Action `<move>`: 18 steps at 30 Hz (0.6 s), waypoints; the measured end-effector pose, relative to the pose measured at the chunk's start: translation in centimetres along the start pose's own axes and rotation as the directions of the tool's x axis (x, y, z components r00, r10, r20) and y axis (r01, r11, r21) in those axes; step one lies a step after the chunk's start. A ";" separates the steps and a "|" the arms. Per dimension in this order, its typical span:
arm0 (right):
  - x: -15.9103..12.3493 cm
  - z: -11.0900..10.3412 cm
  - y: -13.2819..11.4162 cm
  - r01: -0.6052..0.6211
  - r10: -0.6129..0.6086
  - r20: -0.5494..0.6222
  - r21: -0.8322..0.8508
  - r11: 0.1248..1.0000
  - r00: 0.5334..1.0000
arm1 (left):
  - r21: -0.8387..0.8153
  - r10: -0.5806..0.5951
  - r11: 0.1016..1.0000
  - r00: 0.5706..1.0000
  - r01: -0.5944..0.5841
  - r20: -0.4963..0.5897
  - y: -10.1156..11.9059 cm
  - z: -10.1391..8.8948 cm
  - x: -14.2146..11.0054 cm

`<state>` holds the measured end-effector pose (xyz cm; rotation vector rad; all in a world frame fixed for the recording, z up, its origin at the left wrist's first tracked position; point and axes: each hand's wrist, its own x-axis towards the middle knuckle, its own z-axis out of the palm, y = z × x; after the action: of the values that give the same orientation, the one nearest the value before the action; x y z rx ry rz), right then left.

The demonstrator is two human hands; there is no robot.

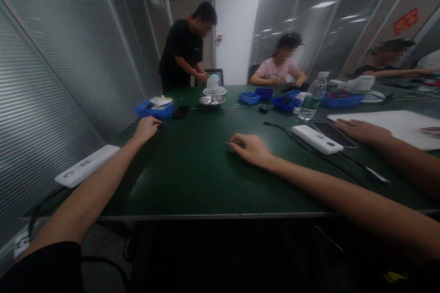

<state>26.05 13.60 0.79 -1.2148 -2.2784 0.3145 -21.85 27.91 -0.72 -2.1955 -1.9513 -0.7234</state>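
On the left of the green table (pixel 185 169), my left hand (pixel 147 129) rests with its fingers curled together, just in front of a blue basket (pixel 154 110). A small dark spot shows at those fingertips, too small to name. My right hand (pixel 252 149) lies on the table near the middle, thumb and fingers pinched on a thin, pale, pin-like piece (pixel 226 142) that points left. A dark phone (pixel 181 112) lies right of the blue basket. White power banks lie by my left forearm (pixel 87 165) and right of my right hand (pixel 316 138).
A steel bowl (pixel 212 100) and a white fan-like device (pixel 213 84) stand at the far side, where a person in black (pixel 180 55) leans in. Several blue trays (pixel 249 97), a water bottle (pixel 312 98) and cables are at right. Another person's hand (pixel 360 130) lies beside a white sheet (pixel 409 126).
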 end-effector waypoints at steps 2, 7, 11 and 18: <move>0.0 0.0 0.0 0.001 -0.001 0.000 -0.004 1.000 1.000 | -0.001 0.002 1.000 1.000 -0.002 -0.008 0.3 -0.2 -0.2; 0.0 0.0 -0.2 -0.028 0.028 0.004 -0.019 0.999 1.000 | -0.002 0.030 1.000 0.999 -0.030 -0.018 0.1 -0.1 -0.1; -0.1 -0.1 -0.3 -0.017 0.017 0.004 -0.014 1.000 1.000 | -0.036 0.012 0.999 1.000 -0.013 -0.025 -0.5 0.1 0.3; 0.0 0.0 0.1 -0.012 0.012 0.002 -0.018 1.000 1.000 | -0.170 -0.182 0.968 0.983 0.182 0.016 -1.1 -0.1 0.5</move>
<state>26.11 13.64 0.70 -1.2385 -2.2811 0.2999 -22.94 28.55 -0.68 -2.1236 -2.1890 -0.9497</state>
